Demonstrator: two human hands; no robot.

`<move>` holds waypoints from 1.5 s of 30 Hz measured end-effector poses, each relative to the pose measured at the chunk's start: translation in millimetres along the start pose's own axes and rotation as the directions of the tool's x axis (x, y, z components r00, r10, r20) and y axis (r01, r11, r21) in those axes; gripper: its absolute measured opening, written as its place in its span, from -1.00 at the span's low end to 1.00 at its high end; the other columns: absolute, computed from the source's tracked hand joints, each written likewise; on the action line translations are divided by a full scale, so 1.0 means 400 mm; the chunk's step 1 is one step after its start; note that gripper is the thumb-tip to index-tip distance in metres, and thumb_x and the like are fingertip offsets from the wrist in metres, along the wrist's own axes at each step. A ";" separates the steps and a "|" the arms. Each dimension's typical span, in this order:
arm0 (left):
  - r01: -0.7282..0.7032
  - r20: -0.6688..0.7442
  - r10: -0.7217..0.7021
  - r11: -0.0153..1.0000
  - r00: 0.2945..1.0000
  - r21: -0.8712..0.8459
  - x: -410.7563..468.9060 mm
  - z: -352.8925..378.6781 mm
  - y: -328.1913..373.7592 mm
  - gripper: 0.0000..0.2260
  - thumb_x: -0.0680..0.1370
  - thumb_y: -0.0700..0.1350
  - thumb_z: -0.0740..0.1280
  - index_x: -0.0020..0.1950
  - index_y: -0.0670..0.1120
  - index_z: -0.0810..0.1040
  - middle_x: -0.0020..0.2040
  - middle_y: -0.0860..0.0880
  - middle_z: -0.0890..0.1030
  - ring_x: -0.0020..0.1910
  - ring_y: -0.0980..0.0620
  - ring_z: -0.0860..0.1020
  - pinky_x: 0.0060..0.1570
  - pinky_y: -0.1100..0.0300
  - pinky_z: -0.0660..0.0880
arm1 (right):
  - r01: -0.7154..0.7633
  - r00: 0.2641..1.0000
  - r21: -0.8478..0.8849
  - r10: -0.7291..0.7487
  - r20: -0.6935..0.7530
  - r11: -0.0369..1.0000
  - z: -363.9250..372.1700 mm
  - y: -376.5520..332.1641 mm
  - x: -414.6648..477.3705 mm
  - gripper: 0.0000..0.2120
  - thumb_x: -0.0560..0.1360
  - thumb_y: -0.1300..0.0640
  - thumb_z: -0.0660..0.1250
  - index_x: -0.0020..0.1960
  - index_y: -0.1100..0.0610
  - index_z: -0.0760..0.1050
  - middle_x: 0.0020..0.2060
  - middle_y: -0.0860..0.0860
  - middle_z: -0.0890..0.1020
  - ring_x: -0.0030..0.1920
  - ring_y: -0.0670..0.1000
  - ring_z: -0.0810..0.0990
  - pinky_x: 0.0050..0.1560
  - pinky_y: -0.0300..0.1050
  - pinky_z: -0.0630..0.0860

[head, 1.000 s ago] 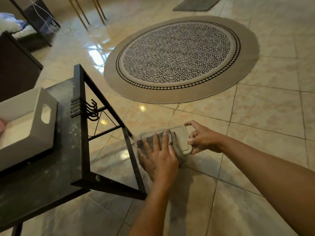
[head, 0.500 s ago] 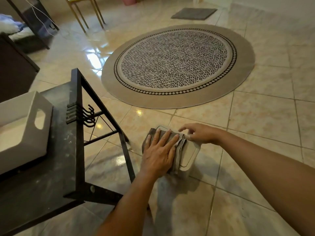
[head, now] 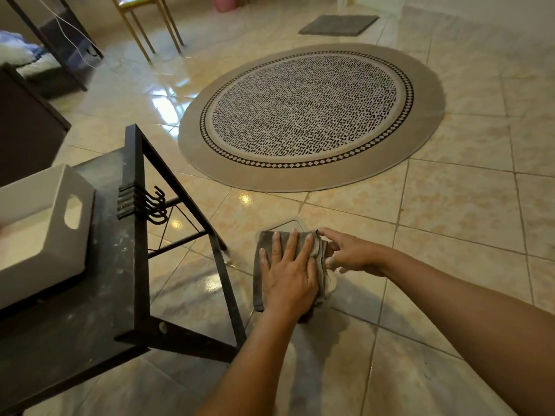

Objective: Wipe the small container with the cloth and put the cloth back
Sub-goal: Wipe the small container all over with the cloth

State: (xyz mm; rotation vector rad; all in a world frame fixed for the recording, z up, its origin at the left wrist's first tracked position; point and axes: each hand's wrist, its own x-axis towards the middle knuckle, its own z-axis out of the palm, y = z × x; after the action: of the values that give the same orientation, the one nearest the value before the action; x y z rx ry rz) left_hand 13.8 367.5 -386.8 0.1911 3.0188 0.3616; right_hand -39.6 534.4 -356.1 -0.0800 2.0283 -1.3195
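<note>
The left hand [head: 288, 276] lies flat, fingers spread, on the folded grey cloth [head: 260, 265], which covers the small beige plastic container [head: 290, 224] almost entirely. The right hand [head: 351, 255] pinches the container's right edge beside the cloth.

Home: round rug [head: 310, 115], tiled floor [head: 450, 220]

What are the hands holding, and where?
The left hand presses flat on top of the grey cloth. The right hand steadies the small container at its right edge, under the cloth.

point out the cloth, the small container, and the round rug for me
cloth [head: 264, 244]: head view, upper left corner.
small container [head: 289, 225]: head view, exposed far rim.
round rug [head: 309, 115]: head view, patterned centre.
</note>
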 end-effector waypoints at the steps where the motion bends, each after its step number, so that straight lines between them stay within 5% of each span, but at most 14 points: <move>1: -0.023 0.004 0.023 1.000 1.000 -0.002 0.002 -0.005 -0.005 -0.52 0.69 0.16 -0.11 0.61 0.25 -0.13 0.62 0.13 -0.21 0.57 -0.02 -0.37 0.51 -0.12 -0.38 | 0.011 1.000 0.006 -0.011 0.006 1.000 -0.003 -0.008 0.007 -0.22 0.49 0.42 0.26 0.56 -0.12 0.14 0.09 0.15 0.54 0.00 0.07 0.55 -0.03 0.00 0.57; 4: -0.067 0.009 0.067 0.998 0.998 -0.010 -0.003 -0.017 -0.024 -0.49 0.63 0.21 -0.21 0.60 0.27 -0.08 0.62 0.14 -0.18 0.57 0.01 -0.36 0.53 -0.12 -0.34 | 0.005 0.997 0.135 -0.015 0.073 0.991 -0.009 -0.005 0.028 -0.14 0.45 0.51 0.26 0.56 -0.13 0.12 0.11 0.22 0.53 -0.03 0.11 0.58 -0.11 -0.02 0.62; 8: 0.074 -0.009 -0.074 0.997 0.997 -0.028 0.033 -0.025 -0.058 -0.52 0.68 0.18 -0.14 0.61 0.25 -0.11 0.62 0.13 -0.22 0.57 0.00 -0.37 0.44 -0.06 -0.44 | -0.034 0.989 0.204 0.003 0.147 0.978 -0.024 0.017 0.027 -0.05 0.43 0.52 0.34 0.52 -0.25 0.06 -0.18 0.14 0.48 -0.18 0.05 0.61 -0.14 0.00 0.63; 21: 0.161 -0.030 -0.163 0.985 0.986 -0.060 0.045 -0.006 -0.005 -0.51 0.69 0.11 -0.10 0.62 0.18 -0.13 0.65 0.04 -0.20 0.58 -0.06 -0.34 0.53 -0.19 -0.29 | 0.045 0.998 0.159 -0.049 0.026 0.986 -0.025 0.008 0.044 -0.14 0.46 0.49 0.34 0.57 -0.12 0.15 -0.23 0.10 0.50 -0.27 0.01 0.58 -0.20 -0.05 0.63; 26: 0.071 0.018 -0.071 0.997 0.997 -0.009 -0.056 0.014 0.050 -0.47 0.60 0.24 -0.33 0.58 0.21 -0.25 0.62 0.05 -0.29 0.56 -0.08 -0.40 0.51 -0.14 -0.34 | 0.023 0.998 0.124 -0.030 0.053 0.992 -0.023 -0.011 0.036 -0.09 0.44 0.57 0.24 0.58 -0.11 0.10 0.08 0.21 0.58 -0.03 0.19 0.68 -0.12 0.06 0.69; 28: 0.078 0.022 -0.078 0.997 0.997 -0.004 -0.021 0.019 0.048 -0.51 0.65 0.20 -0.23 0.57 0.22 -0.26 0.62 0.06 -0.29 0.56 -0.06 -0.40 0.51 -0.13 -0.35 | 0.006 0.996 0.122 -0.016 0.084 0.992 -0.022 -0.017 0.031 -0.08 0.45 0.57 0.23 0.59 -0.14 0.06 0.17 0.22 0.56 0.03 0.19 0.68 -0.12 0.05 0.69; 34: 0.129 0.074 -0.124 0.989 0.990 -0.075 0.055 -0.042 0.015 -0.49 0.69 0.12 -0.08 0.63 0.17 -0.13 0.64 0.03 -0.24 0.58 -0.04 -0.33 0.51 -0.10 -0.32 | -0.022 0.997 0.131 0.013 0.075 0.991 -0.021 -0.016 0.026 -0.08 0.48 0.55 0.24 0.59 -0.18 0.05 -0.16 0.15 0.57 -0.22 0.04 0.68 -0.20 -0.01 0.66; 41: -0.078 0.097 0.074 0.996 0.993 0.035 -0.017 -0.028 -0.048 -0.48 0.64 0.31 -0.12 0.57 0.35 -0.22 0.59 0.12 -0.35 0.54 -0.02 -0.46 0.42 -0.10 -0.46 | -0.022 0.995 0.179 0.005 0.095 0.984 -0.018 -0.009 0.031 -0.08 0.46 0.58 0.21 0.56 -0.20 0.09 0.13 0.23 0.59 -0.01 0.21 0.70 -0.12 0.12 0.69; 45: -0.030 0.072 0.025 0.997 0.997 0.072 -0.001 -0.024 -0.034 -0.46 0.62 0.32 -0.14 0.57 0.33 -0.24 0.61 0.11 -0.32 0.55 -0.03 -0.43 0.45 -0.17 -0.44 | -0.025 0.996 0.182 0.008 0.094 0.983 -0.012 -0.013 0.029 -0.07 0.46 0.57 0.23 0.57 -0.21 0.07 0.17 0.22 0.57 0.00 0.20 0.70 -0.10 0.13 0.68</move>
State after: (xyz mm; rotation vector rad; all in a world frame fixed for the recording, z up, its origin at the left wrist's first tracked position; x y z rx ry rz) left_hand 11.8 352.3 -380.7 0.2456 2.9639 0.2415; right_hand -52.7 531.1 -356.6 -0.0395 1.8183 -1.4579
